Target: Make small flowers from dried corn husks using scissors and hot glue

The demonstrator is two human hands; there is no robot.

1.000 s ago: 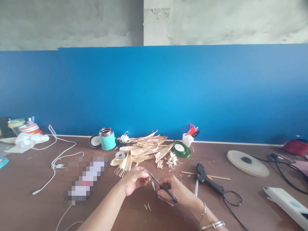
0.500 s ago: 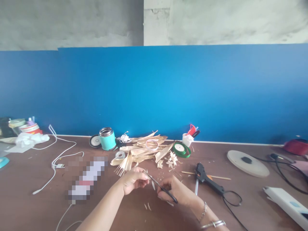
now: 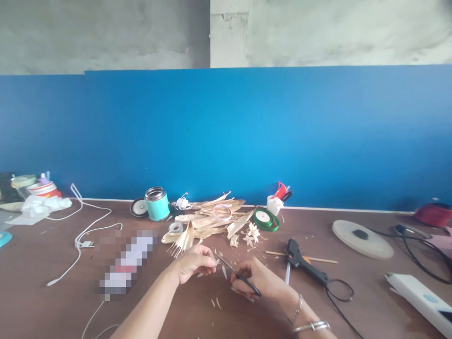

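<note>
My right hand [image 3: 259, 281] is wrapped round the handles of dark scissors [image 3: 243, 278], whose blades point up and left toward my left hand [image 3: 195, 265]. The fingers of my left hand pinch a small pale husk piece [image 3: 216, 262] close to the blade tips. Behind my hands lies a heap of dried husks [image 3: 208, 221], with a fringed husk [image 3: 184, 240] at its near left side. Small husk flowers [image 3: 253, 231] rest to the right of the heap. Thin cut slivers [image 3: 218, 302] are scattered on the brown table around my hands.
A black glue gun [image 3: 305, 264] lies over a wooden stick on the right, its cable trailing forward. Behind stand a turquoise jar [image 3: 157, 205], a green ribbon roll [image 3: 265, 219] and a white cup [image 3: 274, 205] with tools. White cables [image 3: 95, 219] lie left.
My left hand has shifted slightly left, away from the scissors' blades. My right hand and the scissors have barely moved.
</note>
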